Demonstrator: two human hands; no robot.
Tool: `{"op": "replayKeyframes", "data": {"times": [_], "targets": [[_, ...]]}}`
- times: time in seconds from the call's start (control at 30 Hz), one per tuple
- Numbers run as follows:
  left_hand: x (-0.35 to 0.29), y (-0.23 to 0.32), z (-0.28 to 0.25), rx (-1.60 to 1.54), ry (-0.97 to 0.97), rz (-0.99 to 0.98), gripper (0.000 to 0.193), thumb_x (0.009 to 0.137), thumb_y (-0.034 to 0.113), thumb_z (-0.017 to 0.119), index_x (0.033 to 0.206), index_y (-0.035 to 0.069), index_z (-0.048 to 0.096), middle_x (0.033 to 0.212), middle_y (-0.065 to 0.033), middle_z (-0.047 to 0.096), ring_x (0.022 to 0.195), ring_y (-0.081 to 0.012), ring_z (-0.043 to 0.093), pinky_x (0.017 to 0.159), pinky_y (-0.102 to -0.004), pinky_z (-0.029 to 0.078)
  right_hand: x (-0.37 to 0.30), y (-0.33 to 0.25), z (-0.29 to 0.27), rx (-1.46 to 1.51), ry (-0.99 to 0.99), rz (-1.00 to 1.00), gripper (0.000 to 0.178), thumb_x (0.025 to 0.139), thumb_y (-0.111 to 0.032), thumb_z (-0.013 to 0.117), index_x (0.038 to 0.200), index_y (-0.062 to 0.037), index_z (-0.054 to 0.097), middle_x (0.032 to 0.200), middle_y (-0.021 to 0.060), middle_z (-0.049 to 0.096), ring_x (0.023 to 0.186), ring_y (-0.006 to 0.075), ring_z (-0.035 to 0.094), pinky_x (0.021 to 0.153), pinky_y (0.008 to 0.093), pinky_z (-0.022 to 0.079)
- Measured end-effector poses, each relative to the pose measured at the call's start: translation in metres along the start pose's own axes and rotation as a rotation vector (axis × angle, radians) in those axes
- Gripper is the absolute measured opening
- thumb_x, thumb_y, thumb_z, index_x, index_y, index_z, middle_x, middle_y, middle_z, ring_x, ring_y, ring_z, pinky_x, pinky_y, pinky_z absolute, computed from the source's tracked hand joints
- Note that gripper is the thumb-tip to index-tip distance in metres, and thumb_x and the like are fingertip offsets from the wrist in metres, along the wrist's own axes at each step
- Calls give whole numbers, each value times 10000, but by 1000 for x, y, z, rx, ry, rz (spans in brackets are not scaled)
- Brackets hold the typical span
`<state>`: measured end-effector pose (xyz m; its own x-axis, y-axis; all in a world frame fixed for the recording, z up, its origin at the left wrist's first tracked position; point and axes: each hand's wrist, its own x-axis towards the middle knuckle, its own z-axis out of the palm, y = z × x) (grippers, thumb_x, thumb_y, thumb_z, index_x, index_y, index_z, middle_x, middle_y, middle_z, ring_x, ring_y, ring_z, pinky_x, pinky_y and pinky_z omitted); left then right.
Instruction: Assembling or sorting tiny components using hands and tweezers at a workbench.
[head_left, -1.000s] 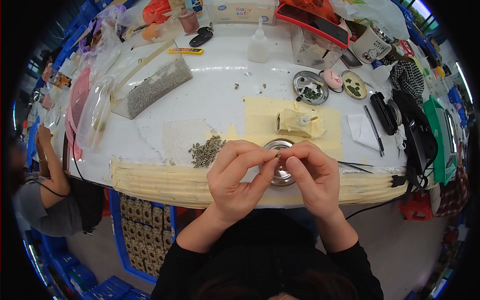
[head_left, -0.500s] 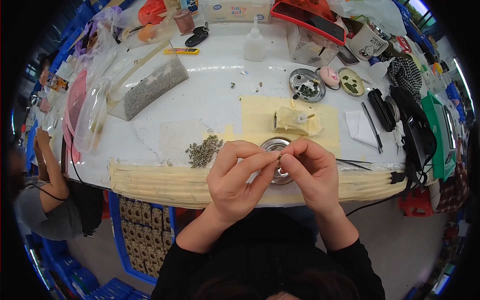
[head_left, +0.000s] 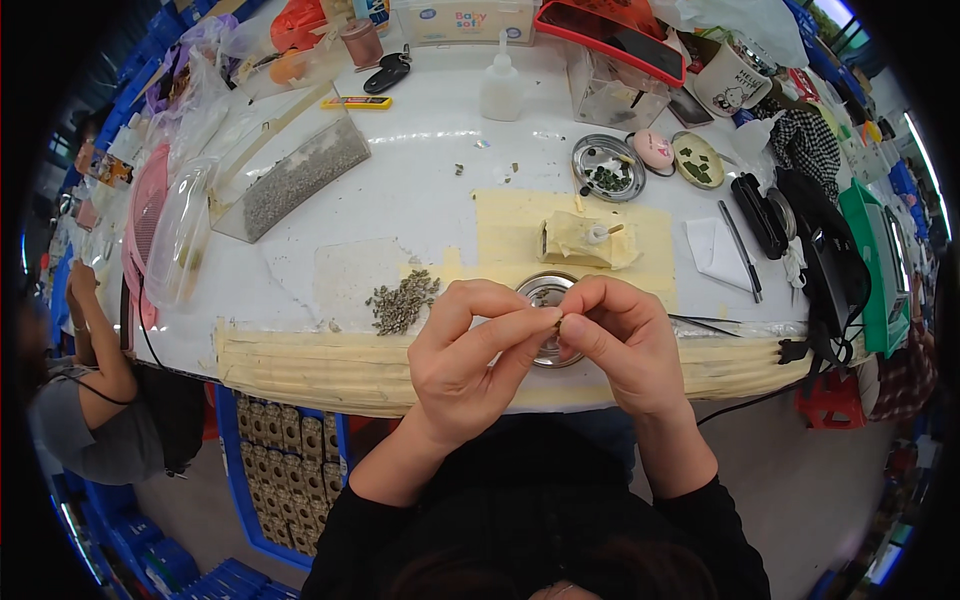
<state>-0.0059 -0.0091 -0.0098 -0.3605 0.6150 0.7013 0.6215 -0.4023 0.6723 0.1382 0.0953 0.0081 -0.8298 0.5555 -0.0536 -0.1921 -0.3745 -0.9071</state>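
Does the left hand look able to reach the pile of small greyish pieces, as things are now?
Probably yes: the pile lies just beside the left hand, with nothing visible between them. That hand's fingers point toward the right hand, so it may need to turn first.

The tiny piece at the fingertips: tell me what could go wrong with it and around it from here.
1. The tiny piece, mostly hidden between the left hand and the right hand, could slip and perhaps land in the round metal dish below.
2. The loose pile of small greyish pieces lies close beside the left hand, so a sideways nudge might scatter it.
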Motion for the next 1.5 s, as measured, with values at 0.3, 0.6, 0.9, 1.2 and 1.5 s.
{"op": "replayKeyframes", "data": {"times": [0.3,0.6,0.9,1.2,1.5], "targets": [[1,1,-3,-123,-51,-48,257,769,-69,758,1010,18,752,896,-75,640,826,-197,632,701,-288,509,0,-4,-2,49,-28,85,114,923,-90,708,979,-6,657,870,3,649,771,63,590,687,213,499],[-1,-1,-3,-135,-76,-16,257,750,-67,765,992,21,752,905,-79,647,853,-212,636,716,-300,516,-2,-7,-8,13,-58,86,116,913,-96,721,961,-11,658,850,5,646,766,64,593,684,217,501],[-1,1,-1,-138,-79,-31,235,736,-75,771,951,6,721,891,-92,632,828,-216,626,694,-309,510,-2,-9,-8,-12,-112,120,130,926,-113,712,944,-30,613,835,-15,594,745,51,547,680,203,458],[0,1,5,13,-38,119,237,729,-68,776,936,6,688,901,-97,615,816,-242,615,682,-319,504,-1,-11,-11,-33,-137,126,143,937,-128,702,939,-30,598,831,-25,582,743,41,528,668,198,438],[1,2,10,79,-40,50,228,741,-67,761,940,5,677,880,-88,595,792,-245,595,665,-331,497,-3,-7,-5,-265,27,-103,116,907,-58,712,928,-13,607,836,-5,607,739,60,555,665,219,460]]}}
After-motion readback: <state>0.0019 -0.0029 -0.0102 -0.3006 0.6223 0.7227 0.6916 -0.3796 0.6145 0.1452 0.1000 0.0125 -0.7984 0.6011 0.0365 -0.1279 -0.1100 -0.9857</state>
